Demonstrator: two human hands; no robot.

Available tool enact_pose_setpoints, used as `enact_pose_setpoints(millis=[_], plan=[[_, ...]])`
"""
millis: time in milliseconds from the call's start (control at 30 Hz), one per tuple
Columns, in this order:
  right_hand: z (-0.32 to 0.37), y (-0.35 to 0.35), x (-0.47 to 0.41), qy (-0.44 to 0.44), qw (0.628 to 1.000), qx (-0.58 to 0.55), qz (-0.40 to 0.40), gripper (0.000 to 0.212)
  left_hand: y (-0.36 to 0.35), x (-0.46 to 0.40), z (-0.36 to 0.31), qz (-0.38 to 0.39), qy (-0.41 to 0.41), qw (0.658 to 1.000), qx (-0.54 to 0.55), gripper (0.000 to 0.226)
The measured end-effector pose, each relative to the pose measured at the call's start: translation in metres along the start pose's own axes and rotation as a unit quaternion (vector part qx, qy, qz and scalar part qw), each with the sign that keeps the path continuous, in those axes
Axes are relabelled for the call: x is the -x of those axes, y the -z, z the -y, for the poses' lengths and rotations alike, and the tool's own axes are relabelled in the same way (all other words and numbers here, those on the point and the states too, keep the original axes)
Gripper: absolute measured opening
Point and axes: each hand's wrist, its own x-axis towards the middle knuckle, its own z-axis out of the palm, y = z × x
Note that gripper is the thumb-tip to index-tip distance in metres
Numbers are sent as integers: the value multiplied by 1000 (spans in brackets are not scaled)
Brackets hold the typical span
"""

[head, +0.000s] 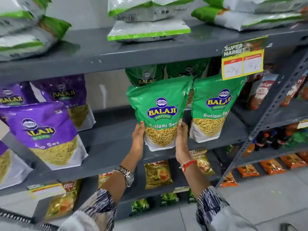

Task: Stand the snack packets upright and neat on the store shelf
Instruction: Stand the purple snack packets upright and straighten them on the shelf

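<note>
both hands are gripping the green packet [160, 114] by its lower edges, the left hand [138, 136] clasping its left side and the right hand [181, 139] its right, fingers curling behind it and thumbs lying on the front. the packet is standing upright at the front lip of the grey shelf [106, 142], its base looking to be just at that lip. just right of it a second green packet [215, 110] is standing upright on the shelf, more green ones are sitting behind it, and the purple packets [46, 134] are leaning well to its left.
</note>
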Motion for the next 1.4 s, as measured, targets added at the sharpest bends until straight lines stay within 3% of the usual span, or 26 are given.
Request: enact_pose_setpoints(millis=[133,300,467,767,933,1033,1133,1300,1400], plan=[[-3,1,4,6,1000,6,-17,23,3,2,1,26,5,1000,0,29],[4,7,-1,1,999,8,-32,42,-5,-3,0,27,41,999,-8,40],[2,13,-13,-12,1000,4,-9,28,-12,-9,-3,16,48,999,0,44],[-2,15,-22,14,1000,-2,8,42,-19,-13,-3,8,10,1000,-1,41],[-17,15,8,64,991,17,-117,36,-11,-2,6,-63,-27,997,-29,47],[-35,3,35,95,981,31,-164,33,8,19,16,-140,-74,985,-64,39],[-60,-25,63,94,988,58,-107,26,46,42,27,-248,-143,956,-68,21],[-83,-105,99,33,997,37,59,14,151,65,11,-420,-227,857,-194,25],[-81,-168,114,-11,987,41,157,22,231,64,-11,-459,-226,833,-210,31]])
